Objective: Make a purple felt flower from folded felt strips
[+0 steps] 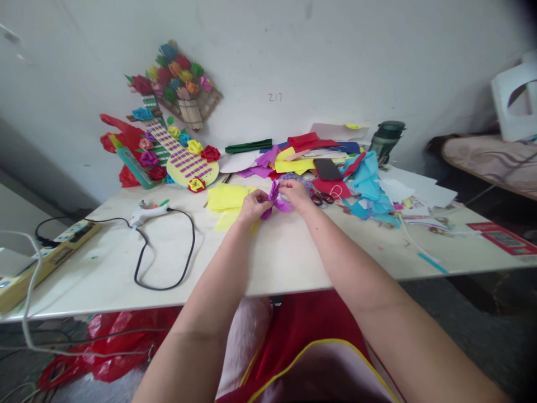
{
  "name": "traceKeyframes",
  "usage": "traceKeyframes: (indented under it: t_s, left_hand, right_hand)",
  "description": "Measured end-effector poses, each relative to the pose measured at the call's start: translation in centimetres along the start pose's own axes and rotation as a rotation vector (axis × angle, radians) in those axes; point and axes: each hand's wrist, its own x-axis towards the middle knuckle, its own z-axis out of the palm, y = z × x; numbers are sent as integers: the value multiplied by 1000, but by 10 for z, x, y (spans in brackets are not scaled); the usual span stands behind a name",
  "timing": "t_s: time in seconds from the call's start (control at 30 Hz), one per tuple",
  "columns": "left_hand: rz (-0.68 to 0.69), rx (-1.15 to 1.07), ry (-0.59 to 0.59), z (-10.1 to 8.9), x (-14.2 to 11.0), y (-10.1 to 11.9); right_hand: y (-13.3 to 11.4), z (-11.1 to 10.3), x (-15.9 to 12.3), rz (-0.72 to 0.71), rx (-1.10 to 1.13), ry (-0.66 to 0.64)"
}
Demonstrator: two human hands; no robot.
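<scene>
A purple crepe paper flower (pixel 274 205) with loose, ruffled petals is held over the middle of the white table. My left hand (pixel 255 205) pinches its left side between thumb and fingers. On the other side, the fingers of my right hand (pixel 293 193) are closed at the flower's upper right edge; part of the paper is hidden behind them. Yellow crepe paper sheets (pixel 229 197) lie flat beside my left hand. Black-handled scissors (pixel 322 198) rest just right of my right hand.
A hot glue gun (pixel 149 212) with a looping black cord lies left, near a power strip (pixel 62 252). Paper-flower guitars (pixel 184 159) lean on the wall. Behind my hands are coloured paper scraps (pixel 302 157), a phone (pixel 327 169) and a dark bottle (pixel 386 141); blue paper (pixel 369 182) lies right.
</scene>
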Motion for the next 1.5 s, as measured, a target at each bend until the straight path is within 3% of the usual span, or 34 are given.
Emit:
traceKeyframes:
  t_s: [0.13, 0.27, 0.67, 1.03, 1.23, 1.5]
  left_hand:
    - [-49, -77, -13, -1, -4, 6]
    - [-107, -113, -42, -3, -7, 11]
    - [3, 74, 30, -3, -6, 9]
    - [-36, 140, 95, -1, -1, 5]
    - [-125, 64, 125, -2, -3, 7]
    - [-148, -48, 71, -5, -5, 9]
  right_hand:
    - [-1, 1, -1, -27, 0, 63]
    - [-6, 1, -4, -52, 9, 42]
    - [-11, 5, -6, -131, -35, 13]
    - [-17, 5, -11, -185, 20, -34]
    - [-19, 6, -13, -225, 17, -81]
    - [-23, 5, -16, -256, 38, -111]
